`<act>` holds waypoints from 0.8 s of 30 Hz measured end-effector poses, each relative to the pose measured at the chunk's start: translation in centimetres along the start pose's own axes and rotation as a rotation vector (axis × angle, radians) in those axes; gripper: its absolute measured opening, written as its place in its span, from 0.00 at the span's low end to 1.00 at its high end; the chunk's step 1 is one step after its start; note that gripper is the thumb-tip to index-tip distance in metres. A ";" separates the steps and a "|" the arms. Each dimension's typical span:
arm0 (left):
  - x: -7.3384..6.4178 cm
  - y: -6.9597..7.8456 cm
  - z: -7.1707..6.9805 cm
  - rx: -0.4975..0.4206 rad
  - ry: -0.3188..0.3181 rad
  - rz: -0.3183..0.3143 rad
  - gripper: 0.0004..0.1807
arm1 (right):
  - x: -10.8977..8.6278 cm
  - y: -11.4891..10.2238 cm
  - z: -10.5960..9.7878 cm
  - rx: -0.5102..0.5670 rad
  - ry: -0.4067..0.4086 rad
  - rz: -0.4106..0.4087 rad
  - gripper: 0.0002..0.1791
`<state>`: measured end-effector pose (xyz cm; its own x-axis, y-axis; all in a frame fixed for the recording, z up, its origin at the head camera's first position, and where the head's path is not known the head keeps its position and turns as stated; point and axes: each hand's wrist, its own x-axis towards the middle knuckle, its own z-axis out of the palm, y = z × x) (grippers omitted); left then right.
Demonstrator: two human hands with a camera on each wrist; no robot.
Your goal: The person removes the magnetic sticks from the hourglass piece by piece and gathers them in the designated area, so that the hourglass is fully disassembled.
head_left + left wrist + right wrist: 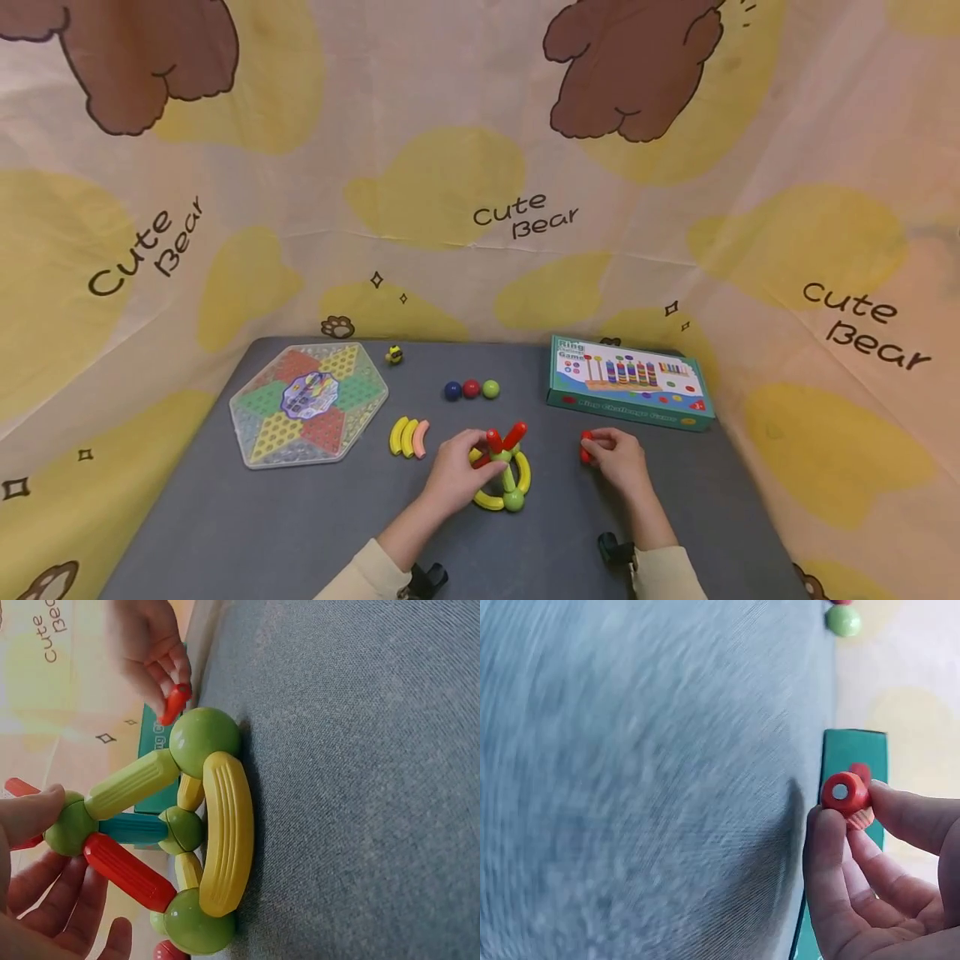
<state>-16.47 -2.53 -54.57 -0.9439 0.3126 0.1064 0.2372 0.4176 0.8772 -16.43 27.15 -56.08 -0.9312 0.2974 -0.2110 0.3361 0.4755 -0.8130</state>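
My left hand holds the top green ball of a magnetic stick-and-ball structure. Its base is a ring of curved yellow sticks joined by green balls, resting on the table. A light green stick, a teal stick and a red stick run from base to top ball. Two more red sticks poke up from that ball. Off to the right, my right hand pinches a separate red stick between thumb and fingers, its round silvery end showing in the right wrist view.
Behind the structure sit a blue ball, a red ball and a green ball. Curved yellow and pink sticks lie left, near a hexagonal game board and a small bee figure. A green game box stands back right.
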 end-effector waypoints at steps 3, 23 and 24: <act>0.0 0.0 0.0 0.006 -0.004 0.005 0.18 | 0.4 0.4 0.2 -0.040 -0.005 -0.008 0.19; 0.5 -0.4 0.4 -0.007 0.002 -0.001 0.26 | -1.4 -3.1 1.3 -0.119 0.097 -0.280 0.19; 0.6 -0.4 0.4 -0.013 -0.003 -0.009 0.27 | -1.8 -3.6 1.4 -0.063 0.065 -0.292 0.19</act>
<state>-17.00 -2.16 -55.06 -0.9454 0.3112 0.0971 0.2255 0.4090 0.8842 -16.19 23.72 -53.51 -0.9794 0.1918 0.0631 0.0657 0.5982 -0.7987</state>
